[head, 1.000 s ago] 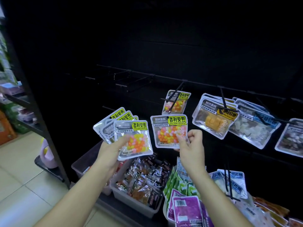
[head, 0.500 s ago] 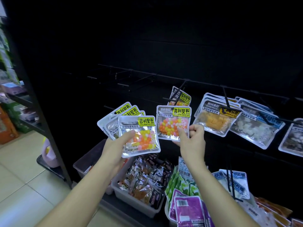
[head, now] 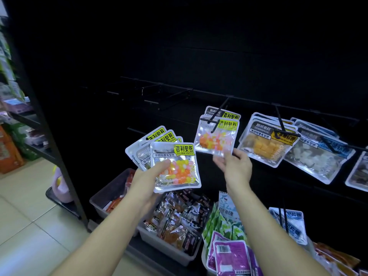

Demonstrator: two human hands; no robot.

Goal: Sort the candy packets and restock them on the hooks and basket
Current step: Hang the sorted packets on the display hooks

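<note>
Since a second ago, the packet in the right hand (head: 235, 166) has risen from beside the fan onto the hook (head: 217, 119), where it is now hanging in front of another of its kind. The right hand's fingers are loosening at the jelly-bean packet (head: 216, 136), touching only its lower corner. The left hand (head: 151, 178) is gripping a fan of matching packets (head: 173, 166), several waiting their turn. Further right, yellow and white candy packets (head: 266, 142) are already hanging. Below, the basket (head: 111, 194) is holding dark wrapped snacks; much restocking seems left.
</note>
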